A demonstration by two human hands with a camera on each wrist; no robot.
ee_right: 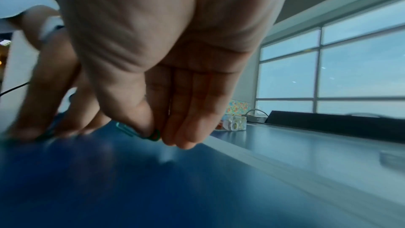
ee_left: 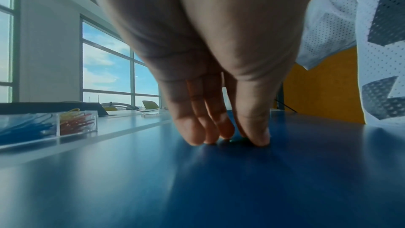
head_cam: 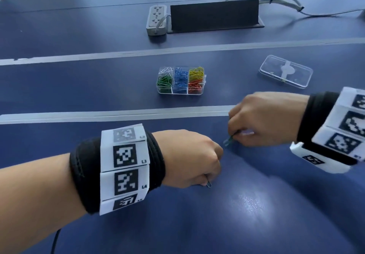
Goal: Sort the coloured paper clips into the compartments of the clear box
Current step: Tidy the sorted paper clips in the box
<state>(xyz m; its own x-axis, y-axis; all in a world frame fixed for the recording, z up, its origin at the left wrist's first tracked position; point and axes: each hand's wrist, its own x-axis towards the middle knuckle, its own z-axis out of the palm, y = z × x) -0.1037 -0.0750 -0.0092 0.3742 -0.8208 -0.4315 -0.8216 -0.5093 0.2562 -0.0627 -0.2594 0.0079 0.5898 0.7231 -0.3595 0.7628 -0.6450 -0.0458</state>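
The clear box (head_cam: 181, 92) sits mid-table with white, blue, yellow, green and red clips in separate compartments; its red and blue ends show in the left wrist view (ee_left: 76, 122). My right hand (head_cam: 235, 135) pinches a green paper clip (head_cam: 228, 141) between thumb and fingers just above the blue table, also seen as the green clip (ee_right: 140, 132) in the right wrist view. My left hand (head_cam: 205, 182) has its fingertips down on the table, pinching a second green clip (head_cam: 209, 184), which peeks out as a green glint (ee_left: 237, 139) between thumb and fingers.
The box's clear lid (head_cam: 285, 71) lies to the right of the box. A grey power strip (head_cam: 157, 19) and a black cable flap (head_cam: 214, 15) sit at the back. Grey seams (head_cam: 118, 114) cross the blue table (head_cam: 217, 224).
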